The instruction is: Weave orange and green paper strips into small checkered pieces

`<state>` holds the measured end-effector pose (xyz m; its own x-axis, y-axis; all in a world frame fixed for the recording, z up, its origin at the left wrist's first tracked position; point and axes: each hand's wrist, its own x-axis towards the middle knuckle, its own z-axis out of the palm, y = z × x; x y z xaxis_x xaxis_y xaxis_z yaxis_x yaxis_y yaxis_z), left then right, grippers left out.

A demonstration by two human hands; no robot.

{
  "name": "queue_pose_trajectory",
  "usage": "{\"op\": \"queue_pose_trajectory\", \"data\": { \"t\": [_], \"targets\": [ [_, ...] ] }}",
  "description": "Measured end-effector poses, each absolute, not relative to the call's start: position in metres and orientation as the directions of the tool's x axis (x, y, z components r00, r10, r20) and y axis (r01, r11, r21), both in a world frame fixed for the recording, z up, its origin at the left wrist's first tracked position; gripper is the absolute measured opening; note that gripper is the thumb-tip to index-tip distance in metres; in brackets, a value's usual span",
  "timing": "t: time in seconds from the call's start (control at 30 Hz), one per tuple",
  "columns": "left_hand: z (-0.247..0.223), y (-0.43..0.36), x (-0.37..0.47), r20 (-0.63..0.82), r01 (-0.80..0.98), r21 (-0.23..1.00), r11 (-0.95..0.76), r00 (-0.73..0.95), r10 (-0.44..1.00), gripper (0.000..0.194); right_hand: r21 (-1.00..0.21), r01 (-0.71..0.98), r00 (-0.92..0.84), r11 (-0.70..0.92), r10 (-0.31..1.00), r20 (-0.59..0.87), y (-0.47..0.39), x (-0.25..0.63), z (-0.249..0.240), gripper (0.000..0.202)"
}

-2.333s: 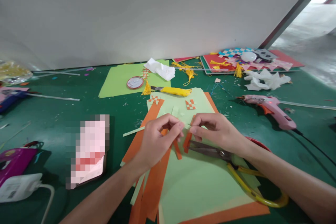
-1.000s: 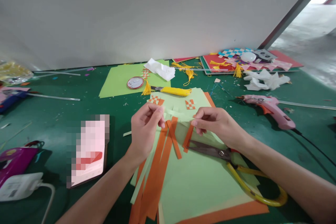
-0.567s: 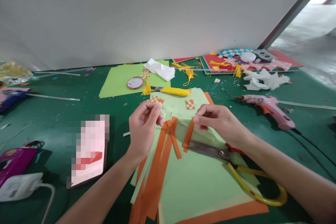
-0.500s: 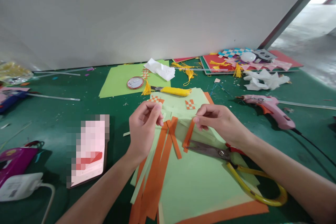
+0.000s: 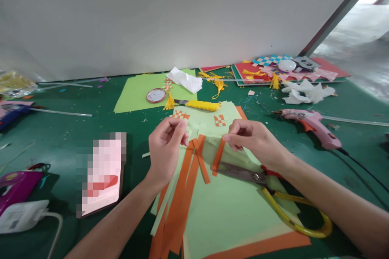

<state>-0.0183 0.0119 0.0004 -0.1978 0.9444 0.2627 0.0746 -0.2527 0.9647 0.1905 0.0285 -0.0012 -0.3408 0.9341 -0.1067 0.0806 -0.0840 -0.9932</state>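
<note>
My left hand is closed in a pinch above the paper strips; whatever its fingertips hold, if anything, is too small to see. To its right, my right hand pinches too. Its fingertips meet the top end of a short orange paper strip, but I cannot tell whether they grip it. Long orange strips lie below my left hand on pale green paper. Under my right forearm rest open scissors with yellow and red handles. Beyond my hands are small orange-and-white checkered woven pieces.
A yellow utility knife, a round tin lid and crumpled tissue lie behind my hands. At right is a pink glue gun with its cord. On the left are a phone and a white charger.
Almost nothing differs. Both hands keep their pinched pose in nearly the same place, and the whole view has shifted very slightly.
</note>
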Motion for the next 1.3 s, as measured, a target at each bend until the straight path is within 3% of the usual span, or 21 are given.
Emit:
{"op": "queue_pose_trajectory", "data": {
  "t": [0.33, 0.53, 0.63, 0.77, 0.97, 1.03, 1.3],
  "targets": [
    [0.003, 0.012, -0.020, 0.249, 0.076, 0.968, -0.238, -0.231, 0.941, 0.017, -0.986, 0.119, -0.372, -0.115, 0.916, -0.151, 0.029, 0.192, -0.003, 0.026],
    [0.002, 0.011, -0.019, 0.246, 0.078, 0.969, -0.234, -0.225, 0.943, 0.016, -0.992, 0.110, -0.409, -0.060, 0.907, -0.100, 0.028, 0.192, 0.001, 0.025],
    [0.002, 0.011, -0.019, 0.242, 0.082, 0.970, -0.229, -0.212, 0.947, 0.015, -0.981, 0.193, -0.484, -0.035, 0.866, -0.126, 0.028, 0.193, 0.002, 0.024],
    [0.003, 0.008, -0.018, 0.229, 0.134, 0.968, -0.212, -0.130, 0.965, 0.015, -0.929, 0.362, -0.545, 0.074, 0.826, -0.146, 0.029, 0.193, 0.003, 0.026],
    [0.004, -0.001, -0.015, 0.257, 0.335, 0.902, -0.272, 0.090, 0.962, 0.018, -0.913, 0.322, -0.516, 0.250, 0.855, 0.052, 0.024, 0.186, 0.005, 0.025],
    [0.003, -0.003, -0.013, 0.274, 0.370, 0.877, -0.306, 0.137, 0.952, 0.017, -0.918, 0.312, -0.521, 0.246, 0.852, 0.052, 0.020, 0.183, 0.006, 0.016],
    [0.002, -0.005, -0.011, 0.303, 0.410, 0.835, -0.368, 0.216, 0.928, 0.013, -0.952, 0.272, -0.529, 0.137, 0.848, -0.029, 0.017, 0.184, 0.004, 0.023]
  ]
}}
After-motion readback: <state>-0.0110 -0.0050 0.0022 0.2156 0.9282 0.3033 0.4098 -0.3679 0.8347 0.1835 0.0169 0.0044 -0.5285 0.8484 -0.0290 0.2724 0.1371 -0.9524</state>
